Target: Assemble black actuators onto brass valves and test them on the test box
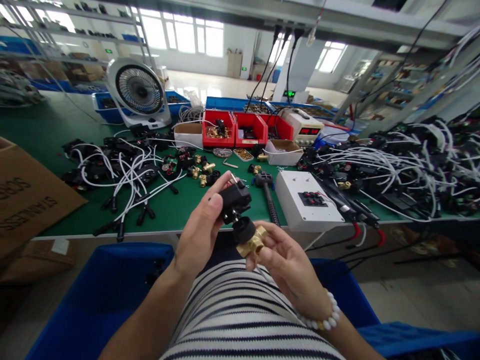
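My left hand (202, 220) grips a black plastic actuator housing (236, 199), its thumb on the near side. In my right hand (283, 257) is a brass valve body (253, 244) topped by a round black collar (243, 229). A thin metal stem shows between the housing and the collar; whether the two parts are joined there I cannot tell. Both parts are held tilted above my lap, just in front of the table edge. Beyond them on the green table lie several brass valves (202, 179) and a black electric screwdriver (268, 195).
A white switch box (309, 200) stands right of the screwdriver. White-cabled units are heaped at left (127, 170) and right. Red bins (219, 134), a fan (140, 92) and a power supply (303, 127) line the back. Blue tubs (101, 300) flank my lap; a cardboard box (33, 195) is at left.
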The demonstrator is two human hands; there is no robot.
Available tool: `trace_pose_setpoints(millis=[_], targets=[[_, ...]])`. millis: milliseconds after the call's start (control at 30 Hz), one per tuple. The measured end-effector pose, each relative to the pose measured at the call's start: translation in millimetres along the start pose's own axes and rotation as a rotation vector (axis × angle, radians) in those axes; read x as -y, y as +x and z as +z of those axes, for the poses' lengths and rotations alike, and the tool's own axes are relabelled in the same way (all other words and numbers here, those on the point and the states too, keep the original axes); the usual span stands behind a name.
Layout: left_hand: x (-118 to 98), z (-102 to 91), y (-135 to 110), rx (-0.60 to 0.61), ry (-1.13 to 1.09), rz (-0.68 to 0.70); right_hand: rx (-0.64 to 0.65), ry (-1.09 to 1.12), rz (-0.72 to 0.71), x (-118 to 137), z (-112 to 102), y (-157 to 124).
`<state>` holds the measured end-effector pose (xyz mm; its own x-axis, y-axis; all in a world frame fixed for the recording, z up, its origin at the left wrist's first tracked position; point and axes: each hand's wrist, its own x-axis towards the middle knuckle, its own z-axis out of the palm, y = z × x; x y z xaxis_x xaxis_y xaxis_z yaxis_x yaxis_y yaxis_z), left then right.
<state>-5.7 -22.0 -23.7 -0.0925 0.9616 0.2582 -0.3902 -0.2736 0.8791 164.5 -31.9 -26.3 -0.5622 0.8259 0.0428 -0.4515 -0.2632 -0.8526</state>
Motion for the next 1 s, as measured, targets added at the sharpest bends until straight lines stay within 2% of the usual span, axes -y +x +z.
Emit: trace_pose_setpoints(millis=[133,267,367,433,500,600,700,833,967,1000], targets=[[-1.0,3.6,-8.6,0.057,0.321,0.206,-0.026,0.059,0.009,0.2,1.3,2.5],[-6.5,11.1,-13.2,0.043,0.438,0.293,0.038,0.167,0.077,2.4,3.3,1.6],[-10.9,16.7,-16.0,0.010,0.565,0.415,0.059,0.114,-0.024,1.1,6.2,0.9],[-11.6,17.8,-16.9,-0.011,0.672,0.487,0.018,0.019,-0.098,-2.0,7.3,1.7],[-10.6,15.6,-16.9,0.006,0.701,0.489,-0.038,-0.046,-0.122,-4.7,7.7,3.3],[-9.5,8.4,-15.5,0.115,0.678,0.409,-0.064,-0.023,-0.095,-4.0,7.8,6.5],[-11.0,3.2,-14.8,0.153,0.847,0.446,-0.123,0.024,-0.037,2.5,9.6,9.3],[-13.0,4.5,-17.4,0.053,1.176,0.590,-0.216,0.007,-0.027,8.0,12.4,10.4],[-11.7,8.1,-18.8,-0.007,1.249,0.608,-0.221,-0.121,-0.042,3.4,3.9,13.1],[-10.9,9.1,-18.5,-0.019,1.239,0.604,-0.236,-0.182,-0.083,1.9,-0.2,15.7]])
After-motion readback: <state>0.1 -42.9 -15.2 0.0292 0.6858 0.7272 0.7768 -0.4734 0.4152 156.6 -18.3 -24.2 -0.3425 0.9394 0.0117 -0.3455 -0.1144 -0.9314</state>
